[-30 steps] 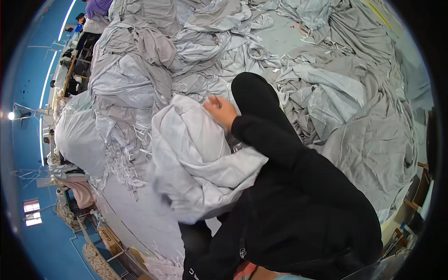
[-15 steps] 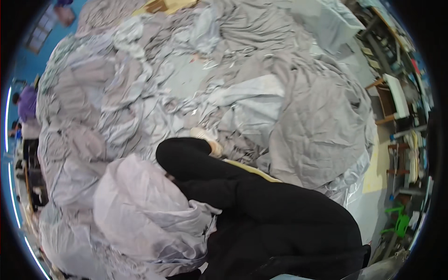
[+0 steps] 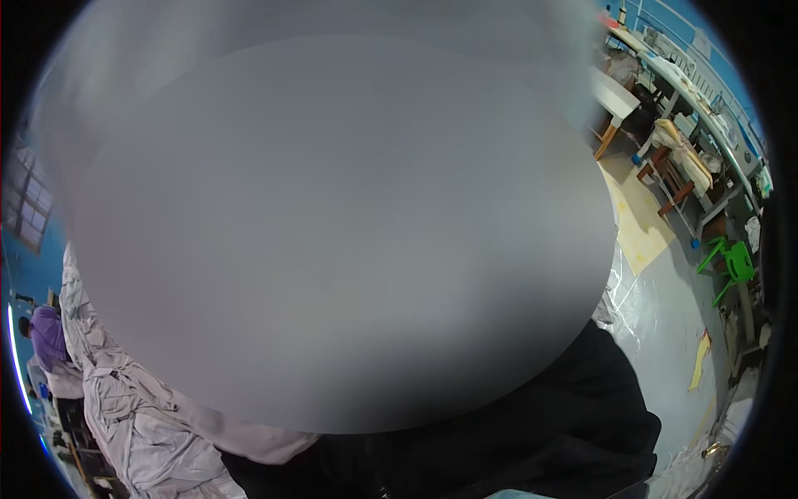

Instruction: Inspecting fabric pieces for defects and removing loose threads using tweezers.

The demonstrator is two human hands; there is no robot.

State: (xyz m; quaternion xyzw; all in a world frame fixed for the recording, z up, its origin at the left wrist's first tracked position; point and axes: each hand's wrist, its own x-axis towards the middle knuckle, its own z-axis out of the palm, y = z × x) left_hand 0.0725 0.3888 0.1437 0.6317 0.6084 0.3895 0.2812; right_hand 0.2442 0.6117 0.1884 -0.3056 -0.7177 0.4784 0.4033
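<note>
A large smeared grey oval (image 3: 332,233) covers most of the view and hides whatever lies behind it. Crumpled pale grey cloth (image 3: 154,437) shows below it at the lower left, with one pale fold running along the oval's lower edge. My black clothing (image 3: 573,407) fills the lower middle and right. Neither my left hand nor my right hand can be seen, so what they hold or touch is hidden.
At the right, a grey floor (image 3: 657,333) carries a yellow sheet (image 3: 636,220) and a yellow scrap (image 3: 700,362). Beyond stand a green plastic chair (image 3: 736,262), a padded stool (image 3: 686,158) and a long worktable (image 3: 694,91). A person in purple (image 3: 50,337) is far left.
The view has shifted, and a blurred grey shape now covers the cloth pile seen before. The green chair and the person in purple appear at different places in the picture.
</note>
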